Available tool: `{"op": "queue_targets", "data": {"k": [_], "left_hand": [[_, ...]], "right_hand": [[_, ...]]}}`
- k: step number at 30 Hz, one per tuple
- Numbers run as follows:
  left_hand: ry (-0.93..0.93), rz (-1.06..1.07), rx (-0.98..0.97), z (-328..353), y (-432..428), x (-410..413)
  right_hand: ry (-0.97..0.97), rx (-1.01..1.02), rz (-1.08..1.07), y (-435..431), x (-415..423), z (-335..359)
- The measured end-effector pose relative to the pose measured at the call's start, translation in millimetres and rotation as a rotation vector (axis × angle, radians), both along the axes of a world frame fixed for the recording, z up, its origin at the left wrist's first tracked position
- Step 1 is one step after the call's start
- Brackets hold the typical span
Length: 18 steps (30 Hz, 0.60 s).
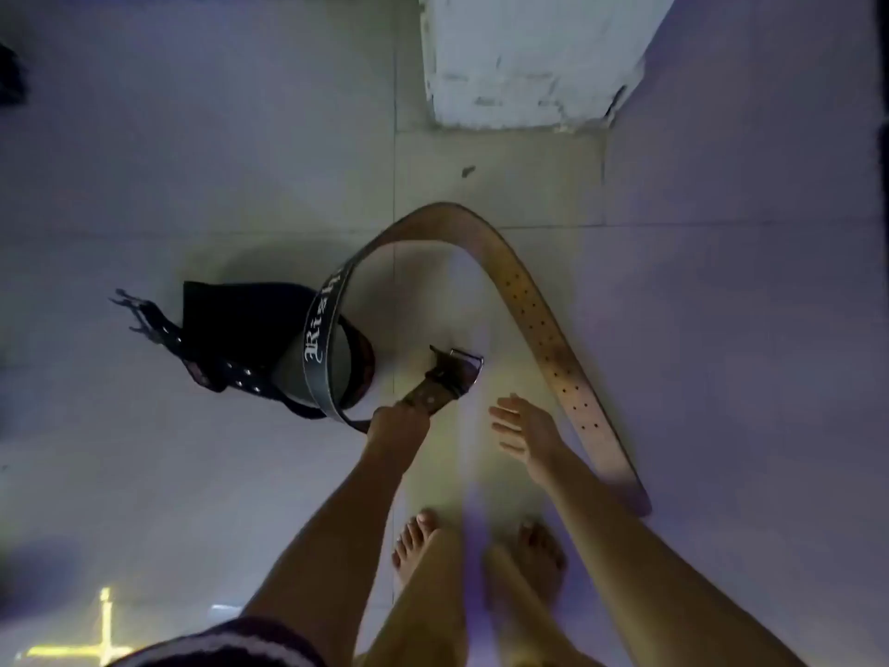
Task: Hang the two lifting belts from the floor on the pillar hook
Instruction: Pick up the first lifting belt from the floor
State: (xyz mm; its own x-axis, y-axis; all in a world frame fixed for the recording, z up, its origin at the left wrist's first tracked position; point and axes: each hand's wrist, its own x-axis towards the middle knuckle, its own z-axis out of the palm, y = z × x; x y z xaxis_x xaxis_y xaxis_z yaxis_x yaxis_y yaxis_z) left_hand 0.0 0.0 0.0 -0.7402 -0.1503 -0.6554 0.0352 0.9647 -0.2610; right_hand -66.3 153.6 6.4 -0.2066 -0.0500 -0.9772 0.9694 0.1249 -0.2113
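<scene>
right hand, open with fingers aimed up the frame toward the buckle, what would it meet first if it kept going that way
Probably the metal buckle of the long leather belt whose buckle end the left hand holds. The right hand is open, fingers pointing that way; bare floor lies between, though depth is unclear.

The belt (pixel 539 300) gripped by the left hand (pixel 397 423) is tan inside with dark punched holes, black outside with white gothic lettering. Left of that hand, the second belt (pixel 240 329) looks black, possibly red-edged.
</scene>
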Motion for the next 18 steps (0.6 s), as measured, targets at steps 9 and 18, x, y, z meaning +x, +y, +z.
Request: {"op": "queue_targets", "data": {"k": [9, 18], "left_hand": [[0.17, 0.496, 0.746, 211, -1, -74], [0.448, 0.941, 1.667, 601, 21, -113]], "right_hand": [[0.076, -0.016, 0.044, -4, -31, 197], [0.804, -0.341, -0.149, 4, -89, 610]]}}
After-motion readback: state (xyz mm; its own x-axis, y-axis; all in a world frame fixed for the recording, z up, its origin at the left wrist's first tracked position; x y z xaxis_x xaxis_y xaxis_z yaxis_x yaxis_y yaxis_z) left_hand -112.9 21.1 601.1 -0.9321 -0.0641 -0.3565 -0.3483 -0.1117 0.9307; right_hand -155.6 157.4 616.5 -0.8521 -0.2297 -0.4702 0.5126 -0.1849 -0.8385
